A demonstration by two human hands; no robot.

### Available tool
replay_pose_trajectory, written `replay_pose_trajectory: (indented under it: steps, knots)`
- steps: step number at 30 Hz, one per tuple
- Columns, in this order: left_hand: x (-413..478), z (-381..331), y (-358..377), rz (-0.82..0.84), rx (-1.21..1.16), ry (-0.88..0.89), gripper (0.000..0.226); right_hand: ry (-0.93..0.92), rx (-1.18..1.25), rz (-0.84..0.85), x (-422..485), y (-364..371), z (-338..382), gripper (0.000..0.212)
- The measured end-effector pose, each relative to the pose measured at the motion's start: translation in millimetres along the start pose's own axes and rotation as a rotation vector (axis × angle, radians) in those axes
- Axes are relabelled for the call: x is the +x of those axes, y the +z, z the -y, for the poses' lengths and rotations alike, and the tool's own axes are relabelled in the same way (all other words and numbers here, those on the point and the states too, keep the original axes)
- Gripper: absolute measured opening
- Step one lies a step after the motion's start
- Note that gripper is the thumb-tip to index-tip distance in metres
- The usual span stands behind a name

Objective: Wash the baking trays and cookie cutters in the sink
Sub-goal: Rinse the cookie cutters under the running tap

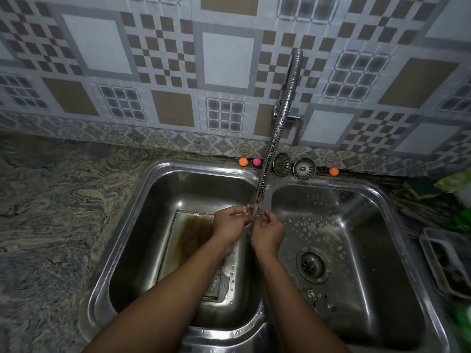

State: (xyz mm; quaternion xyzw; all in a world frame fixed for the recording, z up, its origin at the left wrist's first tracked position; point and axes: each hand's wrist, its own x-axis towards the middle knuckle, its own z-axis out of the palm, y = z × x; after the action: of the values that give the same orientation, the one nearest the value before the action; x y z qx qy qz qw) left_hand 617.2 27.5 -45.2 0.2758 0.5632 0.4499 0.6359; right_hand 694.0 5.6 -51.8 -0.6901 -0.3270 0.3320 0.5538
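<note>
Steel sink, ribbed hose, stained rectangular tray

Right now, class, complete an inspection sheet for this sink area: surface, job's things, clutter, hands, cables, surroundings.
Surface: steel double sink in a marbled counter; suds in right basin.
Job's things: stained baking tray lying in left basin; small metal pieces, probably cutters, in right basin.
Clutter: two strainers and three small balls on back rim.
Hands: left hand and right hand meet under the spout, fingers curled; any held item unclear.
Cables: nothing seen; only the flexible tap hose.
Surroundings: patterned wall tiles; dark container at right.
</note>
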Motion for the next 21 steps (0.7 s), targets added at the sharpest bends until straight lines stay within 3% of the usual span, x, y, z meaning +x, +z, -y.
replay_pose_trajectory:
  steps: [3, 9, 15, 18, 21]
  knots:
    - [-2, 1, -3, 0.067, 0.126, 0.019, 0.004, -0.072, -0.126, 0.125, -1, -4, 3, 0.032]
    - [4, 6, -6, -0.045, 0.292, 0.151, 0.039, -0.113, -0.215, 0.355, 1, -8, -4, 0.021]
    - [4, -6, -8, -0.053, 0.733, 0.358, 0.043, -0.185, -0.144, 0.276, -9, -7, -5, 0.018]
    - [8, -8, -6, 0.052, 0.652, 0.367, 0.028, -0.249, -0.123, 0.176, -8, -9, -3, 0.017]
    - [11, -16, -4, 0.007, 0.637, 0.414, 0.017, -0.192, -0.022, 0.132, -10, -14, 0, 0.008]
